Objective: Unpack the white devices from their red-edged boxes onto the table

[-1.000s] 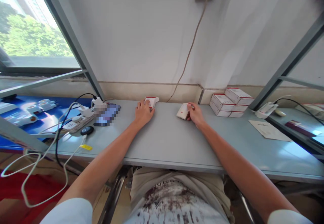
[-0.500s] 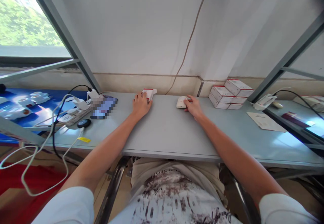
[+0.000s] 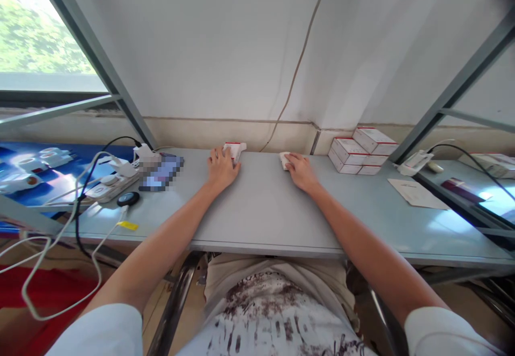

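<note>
Beyond the middle of the grey desk, my left hand [image 3: 222, 169] lies with its fingers spread. Its index finger and thumb are against a small white box [image 3: 236, 150] with a red edge and an open flap, partly hidden by the hand. My right hand [image 3: 301, 171] closes its fingers over a small white rounded plastic device [image 3: 284, 161] resting on the desk. Most of that device is covered, so its exact kind does not show.
White-and-red boxes [image 3: 348, 157] are stacked at the back right, near a paper sheet [image 3: 417, 194]. On the left lie a phone [image 3: 162, 172], a power strip [image 3: 105, 188], a black round object [image 3: 128, 199] and loose cables [image 3: 96, 259]. A wall [image 3: 209, 50] bounds the desk behind.
My right hand has shifted left over the white device and covers more of it. My left hand stays at the small box. The whole view has moved slightly.
</note>
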A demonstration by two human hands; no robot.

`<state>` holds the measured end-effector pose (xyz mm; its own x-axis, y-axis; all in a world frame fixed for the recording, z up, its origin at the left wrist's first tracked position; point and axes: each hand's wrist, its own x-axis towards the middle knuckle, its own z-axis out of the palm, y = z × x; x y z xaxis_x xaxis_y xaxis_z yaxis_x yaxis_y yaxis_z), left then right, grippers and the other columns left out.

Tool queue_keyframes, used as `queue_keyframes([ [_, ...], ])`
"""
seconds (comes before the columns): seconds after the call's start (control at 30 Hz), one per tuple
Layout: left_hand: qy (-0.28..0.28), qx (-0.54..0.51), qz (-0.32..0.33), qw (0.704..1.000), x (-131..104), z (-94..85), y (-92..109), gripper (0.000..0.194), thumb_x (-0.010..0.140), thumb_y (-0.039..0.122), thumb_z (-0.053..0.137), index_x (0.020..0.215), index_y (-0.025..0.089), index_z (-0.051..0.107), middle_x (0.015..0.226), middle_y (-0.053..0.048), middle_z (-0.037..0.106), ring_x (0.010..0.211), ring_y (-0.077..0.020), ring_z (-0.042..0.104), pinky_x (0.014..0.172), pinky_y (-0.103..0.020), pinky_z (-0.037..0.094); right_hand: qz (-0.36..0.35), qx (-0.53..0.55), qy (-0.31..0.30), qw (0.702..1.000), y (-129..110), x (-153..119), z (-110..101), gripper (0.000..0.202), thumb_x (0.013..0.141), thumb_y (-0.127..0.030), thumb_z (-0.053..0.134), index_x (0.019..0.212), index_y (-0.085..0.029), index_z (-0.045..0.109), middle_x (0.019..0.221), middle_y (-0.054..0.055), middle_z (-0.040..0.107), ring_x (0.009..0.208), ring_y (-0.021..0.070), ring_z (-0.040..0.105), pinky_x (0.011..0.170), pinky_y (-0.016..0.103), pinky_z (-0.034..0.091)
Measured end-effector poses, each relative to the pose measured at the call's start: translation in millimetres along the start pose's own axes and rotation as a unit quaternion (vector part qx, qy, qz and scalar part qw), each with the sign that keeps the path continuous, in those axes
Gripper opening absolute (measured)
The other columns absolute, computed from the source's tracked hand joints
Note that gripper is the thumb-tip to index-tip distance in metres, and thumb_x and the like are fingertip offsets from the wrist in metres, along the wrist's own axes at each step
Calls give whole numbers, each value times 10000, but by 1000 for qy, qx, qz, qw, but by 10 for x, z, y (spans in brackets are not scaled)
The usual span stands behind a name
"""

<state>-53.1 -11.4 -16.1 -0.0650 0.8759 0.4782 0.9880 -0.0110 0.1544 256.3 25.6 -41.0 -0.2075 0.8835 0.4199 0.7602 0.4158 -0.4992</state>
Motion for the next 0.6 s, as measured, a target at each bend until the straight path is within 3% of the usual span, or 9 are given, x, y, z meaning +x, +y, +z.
queue_keyframes([
  [0.17, 11, -15, 3, 1000, -28, -37, 49, 620, 1013, 418, 603, 1564, 156, 492, 1659, -268, 458, 1579, -501, 355, 1210, -642, 412, 40, 57, -13, 998, 99, 26, -6, 579, 1033, -284, 607, 1611, -264, 587, 1711, 108, 536, 1631, 323, 442, 1345, 568, 325],
  [0.33, 40, -30, 20, 999, -38, -73, 106, 572, 1029, 408, 597, 1558, 206, 517, 1696, -215, 445, 1602, -481, 334, 1241, -644, 384, 20, 25, -13, 999, 127, 27, -2, 585, 1043, -327, 608, 1621, -245, 568, 1713, 129, 531, 1613, 327, 463, 1347, 577, 301],
  [0.6, 50, -57, 32, 997, -63, -108, 157, 543, 1031, 401, 624, 1543, 231, 563, 1676, -193, 457, 1607, -457, 322, 1255, -641, 371, 20, -1, 16, 1000, 156, 92, 34, 608, 1013, -391, 655, 1592, -211, 604, 1624, 182, 576, 1489, 356, 559, 1268, 545, 430],
])
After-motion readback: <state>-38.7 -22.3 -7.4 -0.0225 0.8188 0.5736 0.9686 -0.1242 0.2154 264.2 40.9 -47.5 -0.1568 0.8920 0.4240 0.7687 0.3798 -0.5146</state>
